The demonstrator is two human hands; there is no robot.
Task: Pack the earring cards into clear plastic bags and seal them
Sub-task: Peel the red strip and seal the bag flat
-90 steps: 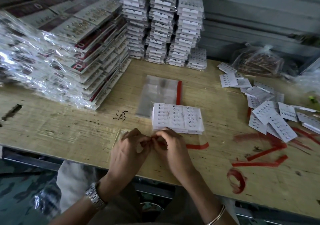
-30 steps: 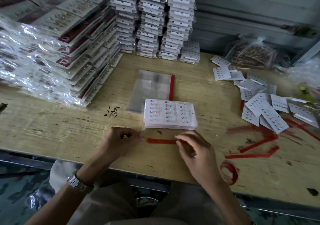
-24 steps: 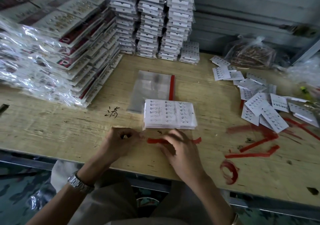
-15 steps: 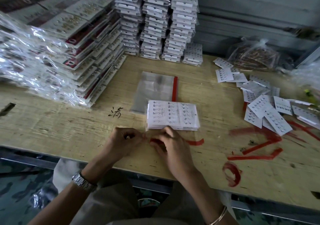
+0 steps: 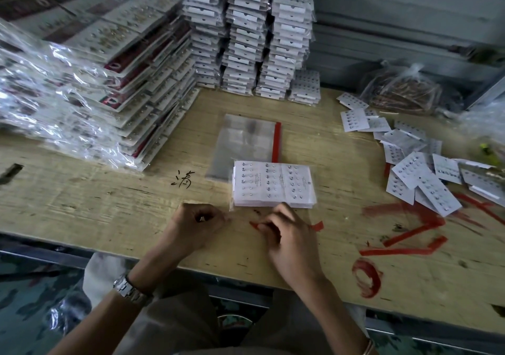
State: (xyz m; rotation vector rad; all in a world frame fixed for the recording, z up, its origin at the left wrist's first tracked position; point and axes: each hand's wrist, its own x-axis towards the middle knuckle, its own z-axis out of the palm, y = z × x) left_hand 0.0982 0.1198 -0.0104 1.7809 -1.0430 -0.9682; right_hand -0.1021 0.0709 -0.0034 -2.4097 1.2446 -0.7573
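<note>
A stack of white earring cards (image 5: 273, 183) lies inside a clear plastic bag in the middle of the wooden table (image 5: 82, 204), with the bag's open flap toward me. My left hand (image 5: 198, 224) has curled fingers and pinches the flap's left corner against the table. To its right, my right hand (image 5: 289, 235) pinches the red sealing strip (image 5: 317, 225) along the flap; the strip's free end sticks out past my knuckles. A pile of empty clear bags (image 5: 243, 141) with a red edge lies just behind the cards.
Bagged card packs (image 5: 95, 81) are heaped at the left, and tall stacks of packed cards (image 5: 246, 34) stand at the back. Loose earring cards (image 5: 415, 168) are scattered on the right. Red paint marks (image 5: 404, 239) cover the table's right front.
My right hand slid left along the red strip toward my left hand, then drew back slightly. The strip's right end has lifted off the flap. My left hand stayed put.
</note>
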